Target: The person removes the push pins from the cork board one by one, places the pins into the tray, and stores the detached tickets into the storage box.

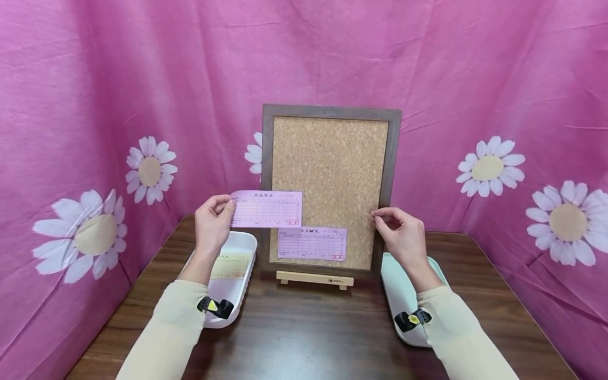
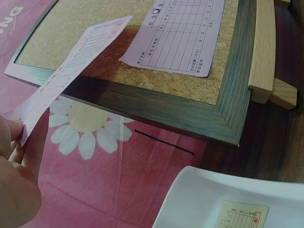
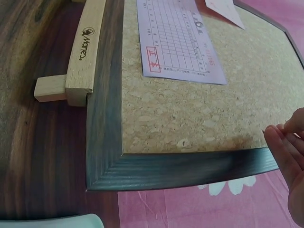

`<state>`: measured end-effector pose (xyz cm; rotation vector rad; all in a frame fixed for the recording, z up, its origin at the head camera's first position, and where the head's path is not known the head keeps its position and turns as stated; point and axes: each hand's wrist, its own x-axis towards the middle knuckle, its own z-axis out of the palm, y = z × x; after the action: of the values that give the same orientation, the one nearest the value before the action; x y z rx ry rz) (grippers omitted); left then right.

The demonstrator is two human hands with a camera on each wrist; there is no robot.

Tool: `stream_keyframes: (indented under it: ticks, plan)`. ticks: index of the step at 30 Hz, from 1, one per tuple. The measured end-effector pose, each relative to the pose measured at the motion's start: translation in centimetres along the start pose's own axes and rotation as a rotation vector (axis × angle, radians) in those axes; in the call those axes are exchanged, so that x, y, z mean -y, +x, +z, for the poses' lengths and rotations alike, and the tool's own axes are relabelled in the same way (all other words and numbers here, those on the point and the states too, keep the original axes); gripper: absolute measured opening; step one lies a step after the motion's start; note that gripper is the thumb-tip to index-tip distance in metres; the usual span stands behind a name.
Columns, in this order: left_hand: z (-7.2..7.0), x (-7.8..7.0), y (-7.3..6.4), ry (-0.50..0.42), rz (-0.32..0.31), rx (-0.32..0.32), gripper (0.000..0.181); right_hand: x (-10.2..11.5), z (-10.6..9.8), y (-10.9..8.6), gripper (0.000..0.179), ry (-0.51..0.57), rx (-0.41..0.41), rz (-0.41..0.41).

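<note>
My left hand (image 1: 212, 221) pinches a pink receipt slip (image 1: 266, 209) by its left end, in front of the corkboard's (image 1: 332, 169) left side. In the left wrist view the held slip (image 2: 71, 66) stands tilted away from the cork. A second pink slip (image 1: 312, 245) lies flat on the lower cork, with a silver pin (image 1: 311, 229) at its top edge. At the board's right edge, my right hand (image 1: 402, 232) holds thumb and forefinger together on a tiny pin, mostly hidden, whose point (image 3: 264, 131) shows beyond the fingertips in the right wrist view.
A wooden easel foot (image 1: 314, 279) supports the framed board. On the left stands a white tray (image 1: 252, 248) with a yellowish slip (image 1: 230, 267) inside. A pale green tray (image 1: 391, 279) sits under my right forearm. Pink flowered cloth (image 1: 332, 53) hangs behind the brown table (image 1: 304, 338).
</note>
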<state>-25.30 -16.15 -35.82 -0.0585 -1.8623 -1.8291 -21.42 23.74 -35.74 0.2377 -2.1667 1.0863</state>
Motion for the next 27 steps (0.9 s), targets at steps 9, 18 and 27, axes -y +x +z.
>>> stream_keyframes:
  ticks: [9,18,27]
  plan:
    - [-0.7,-0.1,-0.3,0.001,-0.016,-0.014,0.021,-0.8,-0.6,-0.6,0.011,-0.009,-0.025,0.005]
    - [-1.4,0.2,-0.4,0.011,-0.037,-0.02,0.023,-1.7,-1.3,-1.3,0.012,0.036,-0.039,0.001]
    - [-2.6,0.4,-0.5,0.029,-0.035,-0.037,0.023,-2.5,-2.2,-2.0,0.01,0.009,-0.053,0.021]
